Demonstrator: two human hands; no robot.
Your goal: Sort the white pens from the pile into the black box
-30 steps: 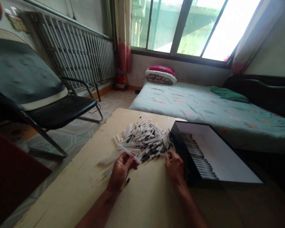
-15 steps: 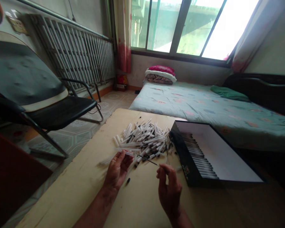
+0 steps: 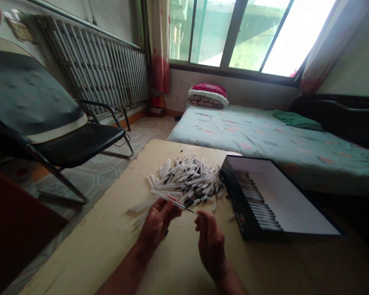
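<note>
A clear plastic pen barrel lies in the air above the near part of the table, its long axis running from about 10 o'clock down to 4 o'clock, and a thin dark refill seems to extend from its 4 o'clock end. The left hand is closed around the barrel, with curled fingers beneath and the thumb across the top, so the barrel's far end sticks out at 10 o'clock. The right hand is the nearer hand to the refill's tip, which sits at its fingertips at about 10 o'clock from the palm. That hand stands half open, with the fingers curved and raised; whether the thumb and forefinger actually pinch the tip is too fine to tell. The barrel looks smooth and transparent, and the refill is hair-thin by comparison. At 12 o'clock from the hands, a loose heap of clear pens with black parts lies on the pale yellow board. At about 2 o'clock stands an open black box with a white inside, holding close-packed pens in rows along its left side. A single short clear piece lies just beside the box's left wall. Beyond the board, a black folding chair stands at 10 o'clock and a mattress lies at 1 o'clock.
</note>
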